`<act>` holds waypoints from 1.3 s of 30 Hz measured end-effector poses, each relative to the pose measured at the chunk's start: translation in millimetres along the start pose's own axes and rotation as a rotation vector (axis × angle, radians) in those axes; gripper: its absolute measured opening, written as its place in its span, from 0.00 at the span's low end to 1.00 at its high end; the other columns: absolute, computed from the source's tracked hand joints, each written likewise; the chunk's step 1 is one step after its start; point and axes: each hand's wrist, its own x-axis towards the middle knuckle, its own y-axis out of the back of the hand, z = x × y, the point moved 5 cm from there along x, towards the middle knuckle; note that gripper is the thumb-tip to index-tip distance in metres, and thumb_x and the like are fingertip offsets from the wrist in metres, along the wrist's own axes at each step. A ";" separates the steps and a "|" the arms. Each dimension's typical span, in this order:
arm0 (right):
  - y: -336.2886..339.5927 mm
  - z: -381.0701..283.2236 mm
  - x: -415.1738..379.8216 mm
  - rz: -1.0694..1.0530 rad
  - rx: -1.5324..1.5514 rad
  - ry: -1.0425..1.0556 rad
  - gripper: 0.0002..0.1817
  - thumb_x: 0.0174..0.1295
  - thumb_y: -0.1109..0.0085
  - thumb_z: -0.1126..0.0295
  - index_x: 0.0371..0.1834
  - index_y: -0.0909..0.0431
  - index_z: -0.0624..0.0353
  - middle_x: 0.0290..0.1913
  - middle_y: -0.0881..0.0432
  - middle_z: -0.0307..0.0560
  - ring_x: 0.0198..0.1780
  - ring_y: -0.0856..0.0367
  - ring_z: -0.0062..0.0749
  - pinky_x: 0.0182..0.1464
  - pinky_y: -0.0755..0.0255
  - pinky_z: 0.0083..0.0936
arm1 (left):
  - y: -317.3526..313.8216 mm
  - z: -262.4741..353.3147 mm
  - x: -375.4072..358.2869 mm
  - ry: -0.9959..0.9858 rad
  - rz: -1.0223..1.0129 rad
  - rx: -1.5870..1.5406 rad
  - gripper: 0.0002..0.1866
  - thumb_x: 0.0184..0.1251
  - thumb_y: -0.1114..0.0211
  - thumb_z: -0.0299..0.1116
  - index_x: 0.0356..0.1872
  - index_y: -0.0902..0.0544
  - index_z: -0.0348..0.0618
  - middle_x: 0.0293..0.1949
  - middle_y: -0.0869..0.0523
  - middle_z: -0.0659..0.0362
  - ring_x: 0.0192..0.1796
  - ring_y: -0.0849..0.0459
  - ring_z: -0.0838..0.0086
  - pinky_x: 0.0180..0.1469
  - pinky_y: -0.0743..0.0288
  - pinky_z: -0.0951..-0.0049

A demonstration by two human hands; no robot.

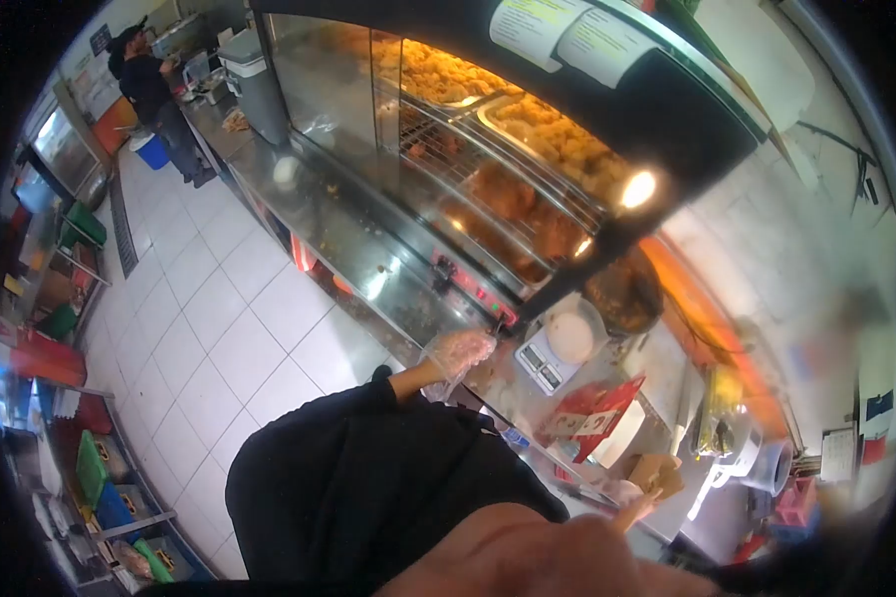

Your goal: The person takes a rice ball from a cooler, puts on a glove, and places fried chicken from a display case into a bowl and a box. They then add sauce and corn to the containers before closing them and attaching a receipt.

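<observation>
My left hand (462,350), in a loose clear plastic glove, is over the counter edge beside the red control panel (478,291) of the heated display cabinet. Its fingers look stretched out, and I see nothing held in them. At the lower right, my right hand (635,509) grips a small brown cardboard box (657,476) near the counter edge. Between the hands are a kitchen scale (548,358) with a round, pale container (570,336) on it, and a red and white packet (592,418). Golden fried food (543,134) fills trays inside the lit cabinet.
A steel counter (368,269) runs along the cabinet to a grey bin (252,85). Another person (149,90) in dark clothes stands far left near a blue bucket (151,151). White floor tiles (209,298) lie behind me, with shelves of coloured containers (95,468) at the lower left.
</observation>
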 end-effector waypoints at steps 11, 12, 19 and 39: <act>-116.8 -278.1 -349.7 0.201 0.458 0.976 0.09 0.63 0.47 0.71 0.42 0.27 0.65 0.38 0.27 0.45 0.44 0.28 0.32 0.48 0.32 0.26 | 90.2 15.9 6.8 0.031 0.140 -0.156 0.14 0.69 0.41 0.37 0.46 0.20 0.37 0.33 0.17 0.62 0.32 0.23 0.82 0.34 0.27 0.81; -151.2 -278.4 -375.7 -0.119 0.480 0.630 0.06 0.63 0.48 0.73 0.39 0.27 0.64 0.40 0.26 0.44 0.44 0.28 0.30 0.48 0.32 0.27 | 104.4 23.9 10.6 -0.042 0.115 -0.117 0.13 0.69 0.41 0.37 0.45 0.20 0.38 0.31 0.18 0.62 0.30 0.23 0.83 0.32 0.28 0.83; -344.3 -368.6 -627.9 -1.099 0.531 0.961 0.14 0.55 0.42 0.79 0.45 0.25 0.57 0.51 0.25 0.51 0.53 0.24 0.40 0.47 0.25 0.27 | 245.7 28.6 16.5 -0.050 0.279 -0.129 0.08 0.69 0.42 0.32 0.43 0.21 0.39 0.30 0.19 0.62 0.28 0.23 0.81 0.30 0.28 0.82; -373.5 -373.0 -621.2 -0.487 0.507 1.051 0.08 0.47 0.39 0.81 0.17 0.27 0.56 0.25 0.21 0.41 0.31 0.22 0.35 0.40 0.31 0.30 | 469.6 51.1 17.8 -0.044 0.653 0.043 0.08 0.67 0.38 0.34 0.39 0.20 0.40 0.27 0.19 0.62 0.25 0.23 0.81 0.27 0.29 0.82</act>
